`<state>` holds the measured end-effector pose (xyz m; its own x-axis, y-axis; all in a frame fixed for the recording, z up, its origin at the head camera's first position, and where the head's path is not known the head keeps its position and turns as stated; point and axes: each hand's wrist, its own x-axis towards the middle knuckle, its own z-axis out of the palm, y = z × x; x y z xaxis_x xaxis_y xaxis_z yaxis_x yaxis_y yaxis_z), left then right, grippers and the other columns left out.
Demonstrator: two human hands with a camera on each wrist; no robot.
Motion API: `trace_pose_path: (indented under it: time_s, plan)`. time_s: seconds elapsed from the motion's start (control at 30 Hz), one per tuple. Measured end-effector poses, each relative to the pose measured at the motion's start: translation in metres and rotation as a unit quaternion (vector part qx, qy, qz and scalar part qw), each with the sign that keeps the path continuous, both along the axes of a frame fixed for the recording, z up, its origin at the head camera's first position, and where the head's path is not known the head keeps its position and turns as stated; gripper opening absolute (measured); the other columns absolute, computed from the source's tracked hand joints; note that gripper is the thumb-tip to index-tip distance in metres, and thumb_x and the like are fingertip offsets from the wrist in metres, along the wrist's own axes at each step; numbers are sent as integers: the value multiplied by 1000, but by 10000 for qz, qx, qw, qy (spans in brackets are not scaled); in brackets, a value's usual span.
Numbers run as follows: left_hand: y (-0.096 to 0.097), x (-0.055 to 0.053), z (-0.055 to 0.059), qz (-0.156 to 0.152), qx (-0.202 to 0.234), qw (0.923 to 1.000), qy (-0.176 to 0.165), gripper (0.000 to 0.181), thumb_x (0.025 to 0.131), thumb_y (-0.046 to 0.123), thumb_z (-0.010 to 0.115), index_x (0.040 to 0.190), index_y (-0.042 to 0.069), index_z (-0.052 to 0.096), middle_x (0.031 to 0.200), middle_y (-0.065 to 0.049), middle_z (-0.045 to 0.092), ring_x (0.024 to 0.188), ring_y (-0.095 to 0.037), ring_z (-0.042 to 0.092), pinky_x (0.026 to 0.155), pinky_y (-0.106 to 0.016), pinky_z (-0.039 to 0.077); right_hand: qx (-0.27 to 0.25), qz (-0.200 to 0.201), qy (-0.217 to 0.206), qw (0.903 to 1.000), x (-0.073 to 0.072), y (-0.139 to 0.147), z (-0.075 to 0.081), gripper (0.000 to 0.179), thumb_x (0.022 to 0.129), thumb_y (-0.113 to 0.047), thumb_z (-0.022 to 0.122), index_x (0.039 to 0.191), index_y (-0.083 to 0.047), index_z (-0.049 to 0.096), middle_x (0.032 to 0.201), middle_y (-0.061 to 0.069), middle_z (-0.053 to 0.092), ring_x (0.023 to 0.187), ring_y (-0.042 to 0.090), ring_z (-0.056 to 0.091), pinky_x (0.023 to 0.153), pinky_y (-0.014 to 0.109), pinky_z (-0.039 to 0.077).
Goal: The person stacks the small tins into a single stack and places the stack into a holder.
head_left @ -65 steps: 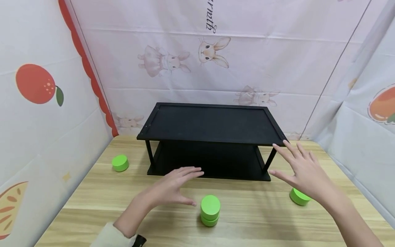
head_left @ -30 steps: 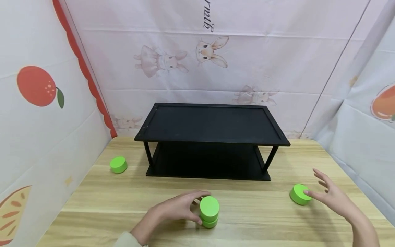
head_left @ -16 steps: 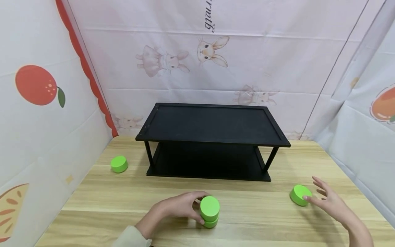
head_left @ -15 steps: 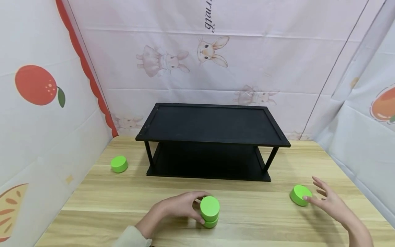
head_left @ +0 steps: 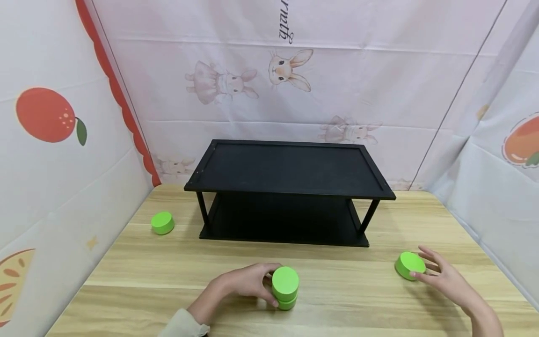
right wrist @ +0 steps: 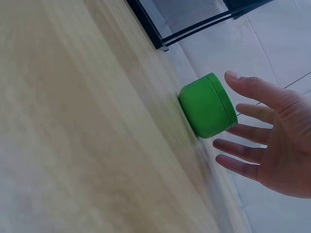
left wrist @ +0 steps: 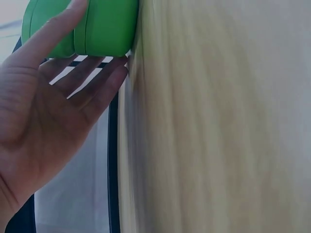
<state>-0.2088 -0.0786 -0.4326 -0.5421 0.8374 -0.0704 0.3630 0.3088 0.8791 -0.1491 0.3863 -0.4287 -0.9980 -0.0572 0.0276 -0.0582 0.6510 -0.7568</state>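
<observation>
A stack of two green round lidded jars [head_left: 285,283] stands upright on the wooden table at front centre. My left hand [head_left: 248,281] curves around the stack's left side, thumb at the lower jar and fingertips at the back edge. In the left wrist view the left hand's fingers [left wrist: 92,80] are spread loosely beside the green jars [left wrist: 109,29]. At the right, a single green lidded jar [head_left: 409,266] sits on the table. My right hand [head_left: 446,278] reaches around its right side with fingers spread. The right wrist view has the thumb and fingers beside that jar [right wrist: 204,109].
A black two-tier rack [head_left: 290,168] stands at the back centre, with a raised top shelf and a low base shelf [head_left: 282,220]. Another green jar [head_left: 162,223] sits left of the rack. Printed cloth walls [head_left: 294,107] enclose the wooden table [head_left: 337,290] at the back and sides.
Both hands have come down from above the table: my left to the stack's side, my right back and down, then inward to the right jar. The jars and rack stay in place.
</observation>
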Motion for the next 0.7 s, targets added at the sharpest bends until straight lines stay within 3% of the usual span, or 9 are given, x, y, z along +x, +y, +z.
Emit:
trace_pose_path:
  time_s: [0.2,0.47,0.7]
  plan:
    - [1,1,-2,-11,110,9999,-20,55,72,17,79,120,14,53,108,12,56,102,-7,52,90,-24,42,-197,101,12,9998,-2,-1,-4,75,83,-11,69,136,13,21,128,39,32,111,55,38,74,15,45]
    - [2,2,-1,39,105,9999,0,55,72,18,79,120,14,53,108,13,56,101,-6,53,90,-24,42,-85,154,110,9998,-2,2,-11,72,81,-11,70,134,13,26,126,36,37,108,50,43,74,17,45]
    - [3,1,-2,-16,179,9998,-34,54,72,16,79,119,13,54,108,12,57,101,-6,53,89,-24,43,-86,-28,-9,10000,-3,5,-14,71,82,-12,69,134,12,27,124,35,39,106,39,47,74,18,46]
